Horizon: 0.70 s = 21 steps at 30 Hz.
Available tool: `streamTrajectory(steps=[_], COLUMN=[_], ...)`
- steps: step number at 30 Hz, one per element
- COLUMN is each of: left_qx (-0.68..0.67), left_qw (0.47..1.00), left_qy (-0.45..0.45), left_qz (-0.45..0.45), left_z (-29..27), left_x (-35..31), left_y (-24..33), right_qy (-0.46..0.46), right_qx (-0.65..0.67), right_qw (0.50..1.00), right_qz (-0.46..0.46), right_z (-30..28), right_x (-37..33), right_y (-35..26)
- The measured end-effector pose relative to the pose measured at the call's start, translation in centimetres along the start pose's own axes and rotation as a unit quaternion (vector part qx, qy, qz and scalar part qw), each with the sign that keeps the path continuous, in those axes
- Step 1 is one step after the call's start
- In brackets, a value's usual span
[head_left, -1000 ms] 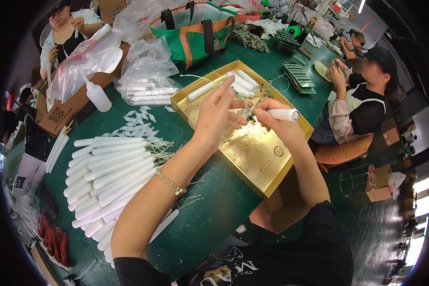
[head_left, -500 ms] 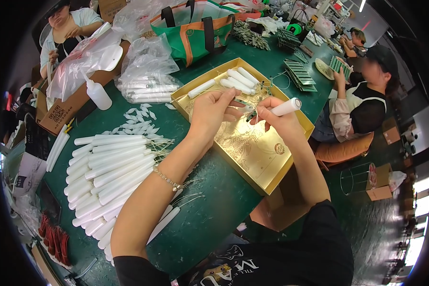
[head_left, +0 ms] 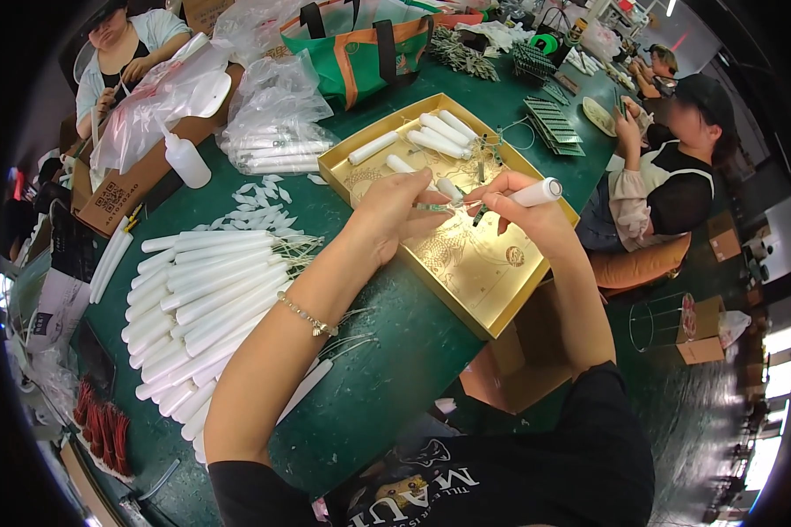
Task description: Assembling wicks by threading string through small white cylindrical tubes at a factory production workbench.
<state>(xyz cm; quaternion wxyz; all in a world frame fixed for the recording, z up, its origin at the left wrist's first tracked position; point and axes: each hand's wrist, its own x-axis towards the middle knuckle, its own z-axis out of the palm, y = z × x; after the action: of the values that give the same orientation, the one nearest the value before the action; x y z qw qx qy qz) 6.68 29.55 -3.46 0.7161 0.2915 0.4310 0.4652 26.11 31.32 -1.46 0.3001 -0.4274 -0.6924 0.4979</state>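
Both my hands are over a shallow gold box (head_left: 449, 307) with a printed pattern. My right hand (head_left: 536, 215) grips a white plastic candle tube (head_left: 537, 192), its open end pointing right, while its fingertips pinch thin wires beside a small dark green part (head_left: 480, 213). Facing it, my left hand (head_left: 391, 215) holds thin pale wires (head_left: 453, 207) at the fingertips, with a small greenish piece (head_left: 431, 208) among its fingers. Another white tube (head_left: 399, 164) shows beyond my left thumb, partly covered; whether I touch it I cannot tell. Several white tubes (head_left: 444, 133) lie at the box's far end.
A fanned pile of white candle tubes (head_left: 211, 294) with wire ends covers the left of the green table (head_left: 395, 386). White flame-shaped pieces (head_left: 255, 206), a squeeze bottle (head_left: 187, 161), bagged tubes (head_left: 281, 158) and a green bag (head_left: 347, 66) stand beyond. Co-workers sit across and right.
My right hand has shifted slightly right and down with its tube. Another tube now shows beyond my left thumb. The box appears slightly higher in view. The co-worker at right has raised a hand.
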Motion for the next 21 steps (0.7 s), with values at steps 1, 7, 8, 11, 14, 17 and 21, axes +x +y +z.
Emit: streamTrajectory(steps=[1, 7, 8, 11, 14, 17, 21], left_qx=[-0.026, -0.055, -0.054, -0.011, 0.010, -0.003, -0.006], left_qw=[0.999, 0.998, 0.998, 0.999, 0.997, 0.992, 0.993], left_qy=[-0.021, -0.042, -0.042, 0.029, 0.045, 0.086, 0.076], left_qz=[-0.011, 0.009, 0.009, 0.038, 0.056, 0.089, 0.085], left_z=[0.1, -0.6, -0.4, 0.0, -0.6, -0.1, -0.7], left_x=[-0.1, -0.2, -0.4, -1.0, -0.6, -0.8, -0.5], left_y=[0.0, -0.7, -0.5, 0.2, 0.1, 0.0, 0.3], right_qy=[0.001, -0.002, -0.005, -0.010, 0.003, 0.030, 0.033], right_qx=[0.001, -0.002, 0.004, 0.002, 0.004, 0.030, 0.032], right_qw=[1.000, 1.000, 1.000, 1.000, 1.000, 0.999, 0.998], right_qz=[0.000, -0.004, -0.011, -0.016, -0.014, -0.026, -0.031], right_z=[0.0, -0.1, -0.4, -1.7, -2.8, -4.0, -4.6], right_x=[-0.1, -0.5, -0.8, -1.9, -3.1, -4.1, -5.0], right_y=[-0.2, -0.3, -0.5, -1.2, -1.7, -2.0, -2.6])
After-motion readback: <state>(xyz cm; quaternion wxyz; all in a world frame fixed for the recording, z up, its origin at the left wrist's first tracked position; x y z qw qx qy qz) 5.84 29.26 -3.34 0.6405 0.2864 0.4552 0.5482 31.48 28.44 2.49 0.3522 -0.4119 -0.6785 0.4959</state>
